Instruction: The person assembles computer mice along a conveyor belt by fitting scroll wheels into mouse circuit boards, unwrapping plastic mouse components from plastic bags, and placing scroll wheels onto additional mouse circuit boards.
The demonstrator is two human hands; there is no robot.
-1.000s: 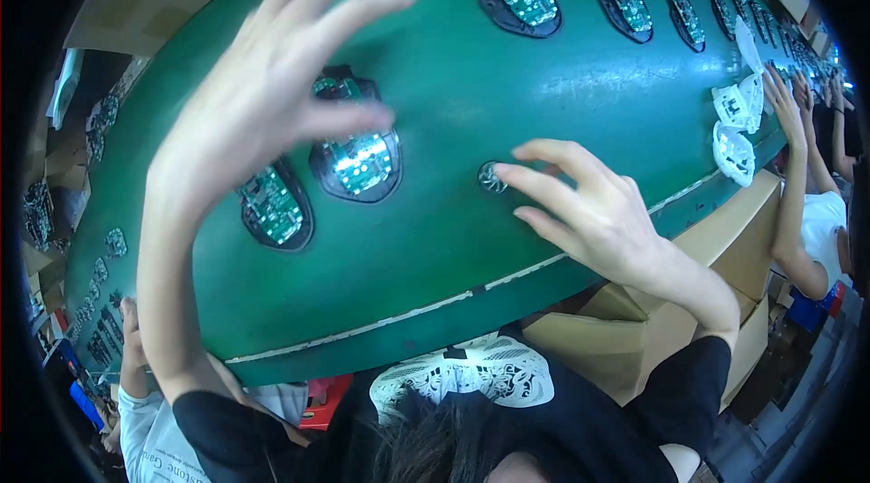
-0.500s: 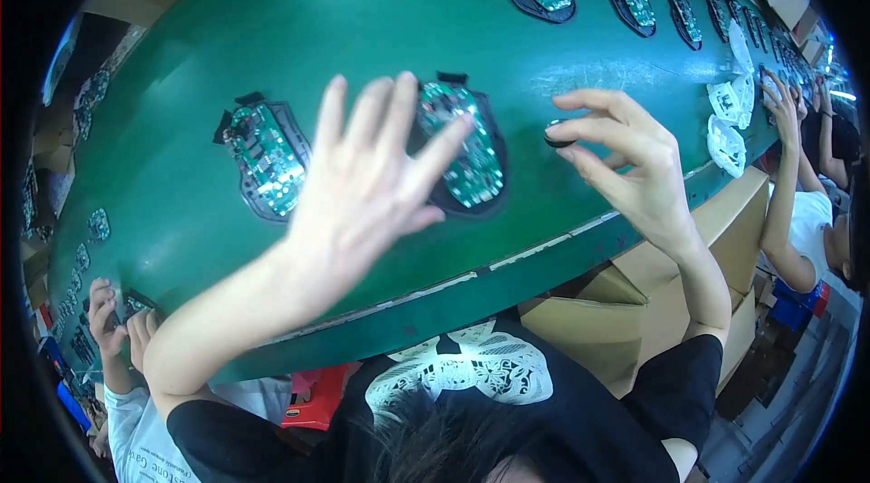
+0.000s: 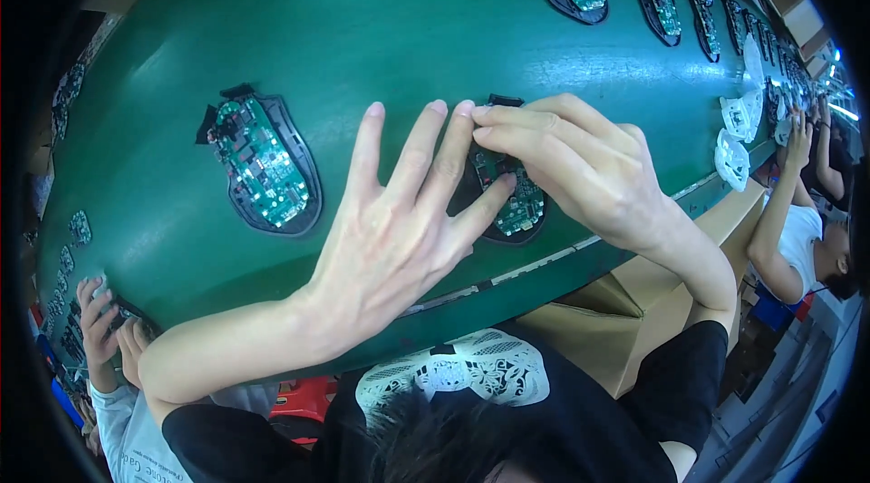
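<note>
The circuit board (image 3: 523,213) lies partly under my left hand (image 3: 390,234), whose fingers are spread apart. At the board's far end, my right hand (image 3: 594,170) has its fingertips close together; whether they clamp something, I cannot tell.

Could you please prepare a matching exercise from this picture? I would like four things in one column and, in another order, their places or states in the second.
Things:
1. left hand
2. right hand
3. white parts
4. cardboard box

Places or states:
A. on the green table, toward the right of the picture
B. fingertips close together, over the upper end of a circuit board
C. beside the table's near edge
D. fingers spread apart

Pairs: 1-D, 2-B, 3-A, 4-C
</note>
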